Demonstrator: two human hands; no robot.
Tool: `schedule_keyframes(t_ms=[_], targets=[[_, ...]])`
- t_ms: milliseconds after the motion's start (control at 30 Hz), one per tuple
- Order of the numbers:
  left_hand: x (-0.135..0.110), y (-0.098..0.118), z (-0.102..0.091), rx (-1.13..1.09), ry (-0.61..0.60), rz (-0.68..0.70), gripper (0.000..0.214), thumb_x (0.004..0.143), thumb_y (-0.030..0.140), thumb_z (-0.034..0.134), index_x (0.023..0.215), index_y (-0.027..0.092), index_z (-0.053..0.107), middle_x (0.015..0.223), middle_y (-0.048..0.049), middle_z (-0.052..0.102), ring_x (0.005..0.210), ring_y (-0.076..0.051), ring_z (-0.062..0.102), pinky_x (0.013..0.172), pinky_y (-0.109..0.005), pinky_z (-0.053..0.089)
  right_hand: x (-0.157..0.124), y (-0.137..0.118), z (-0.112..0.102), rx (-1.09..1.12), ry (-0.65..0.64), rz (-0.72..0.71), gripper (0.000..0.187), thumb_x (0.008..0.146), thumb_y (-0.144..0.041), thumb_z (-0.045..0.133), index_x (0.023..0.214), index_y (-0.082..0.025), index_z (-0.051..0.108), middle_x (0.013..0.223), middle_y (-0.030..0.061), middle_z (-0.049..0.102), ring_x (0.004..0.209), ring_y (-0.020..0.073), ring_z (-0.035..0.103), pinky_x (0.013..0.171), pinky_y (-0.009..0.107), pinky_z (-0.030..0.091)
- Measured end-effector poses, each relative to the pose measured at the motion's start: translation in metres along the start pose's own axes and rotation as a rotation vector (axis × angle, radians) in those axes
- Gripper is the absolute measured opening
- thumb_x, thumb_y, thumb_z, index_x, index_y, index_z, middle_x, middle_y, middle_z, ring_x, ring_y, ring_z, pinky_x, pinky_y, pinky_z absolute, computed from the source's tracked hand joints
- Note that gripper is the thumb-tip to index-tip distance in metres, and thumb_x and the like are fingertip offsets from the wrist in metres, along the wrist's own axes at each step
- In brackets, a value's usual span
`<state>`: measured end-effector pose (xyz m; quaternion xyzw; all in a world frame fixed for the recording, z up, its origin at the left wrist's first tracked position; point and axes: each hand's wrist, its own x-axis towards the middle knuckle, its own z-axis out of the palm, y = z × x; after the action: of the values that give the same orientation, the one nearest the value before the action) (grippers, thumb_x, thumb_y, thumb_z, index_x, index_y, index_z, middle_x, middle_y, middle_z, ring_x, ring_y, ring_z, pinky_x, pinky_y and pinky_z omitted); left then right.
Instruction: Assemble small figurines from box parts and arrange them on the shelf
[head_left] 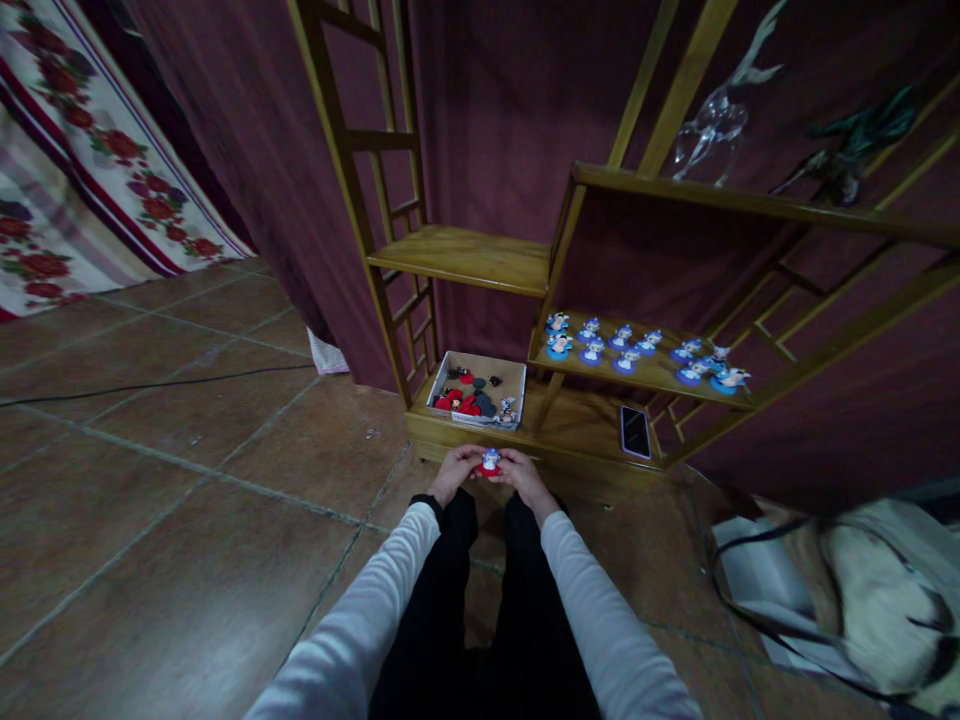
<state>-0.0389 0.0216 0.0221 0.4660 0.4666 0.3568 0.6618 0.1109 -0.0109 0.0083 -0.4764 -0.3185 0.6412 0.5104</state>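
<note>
Your left hand (455, 472) and right hand (523, 472) both pinch a small figurine (490, 461) on what looks like a red base, held just before the shelf (577, 428). Squeeze unevenly and they could separate, dropping onto the floor (187, 480).

**Wood, tile, cloth and glossy plastic**

The shelf unit (465, 258) is varnished wood, honey-coloured with a soft sheen. The floor (187, 480) is brown tile, smooth and faintly glossy, with matt grout lines. Behind hangs a matt maroon cloth curtain (495, 110); a floral printed cloth (67, 170) lies at the left. The figurines (637, 352) look like glossy painted plastic, as does the small figure (490, 462) between the hands. The box (480, 390) seems matt cardboard. The phone (635, 431) has a glassy face. The sleeves (375, 600) are a matt knit.
</note>
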Motion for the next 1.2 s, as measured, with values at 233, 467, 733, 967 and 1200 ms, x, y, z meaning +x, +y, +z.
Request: schedule_keyframes(t_ms=[233,467,733,967,1200], targets=[[-0.0002,0.0040,-0.0009,-0.032,-0.008,-0.058,0.025,0.059,0.022,0.066,0.083,0.014,0.068,0.066,-0.0044,0.066,0.052,-0.010,0.056,0.050,-0.020,0.039,-0.0009,-0.0020,-0.0004,0.037,0.007,0.006,0.032,0.058,-0.030,0.069,0.087,-0.017,0.060,0.082,0.0050,0.066,0.078,0.0197,0.064,0.070,0.037,0.052],[-0.0045,0.0066,-0.0026,-0.075,-0.137,-0.024,0.035,0.059,0.022,0.070,0.093,0.016,0.067,0.083,-0.0065,0.068,0.067,-0.011,0.060,0.061,-0.021,0.042,-0.0040,-0.0068,0.0011,0.098,-0.001,-0.027,0.033,0.057,-0.028,0.069,0.088,-0.017,0.061,0.088,0.0052,0.066,0.080,0.0189,0.063,0.078,0.038,0.049],[-0.0041,0.0034,-0.0036,-0.091,-0.138,0.029,0.040,0.056,0.024,0.074,0.095,0.015,0.066,0.081,-0.0067,0.067,0.069,-0.012,0.058,0.062,-0.022,0.042,-0.0065,-0.0092,0.0017,0.113,-0.047,-0.037,0.034,0.055,-0.022,0.071,0.087,-0.018,0.062,0.088,0.0038,0.065,0.082,0.0182,0.062,0.083,0.038,0.047],[-0.0037,0.0017,-0.0034,-0.086,-0.108,0.020,0.043,0.052,0.025,0.076,0.092,0.013,0.066,0.076,-0.0053,0.066,0.066,-0.012,0.057,0.062,-0.023,0.041,-0.0056,-0.0067,0.0015,0.088,-0.065,-0.042,0.038,0.051,-0.024,0.074,0.086,-0.016,0.062,0.084,0.0033,0.066,0.082,0.0186,0.062,0.088,0.038,0.043],[-0.0032,0.0008,-0.0044,-0.071,-0.147,0.047,0.042,0.055,0.026,0.075,0.094,0.012,0.066,0.069,-0.0027,0.064,0.061,-0.010,0.053,0.058,-0.021,0.038,-0.0038,-0.0044,-0.0005,0.084,-0.066,-0.010,0.038,0.050,-0.024,0.075,0.085,-0.017,0.062,0.084,0.0031,0.066,0.083,0.0185,0.061,0.087,0.037,0.043]])
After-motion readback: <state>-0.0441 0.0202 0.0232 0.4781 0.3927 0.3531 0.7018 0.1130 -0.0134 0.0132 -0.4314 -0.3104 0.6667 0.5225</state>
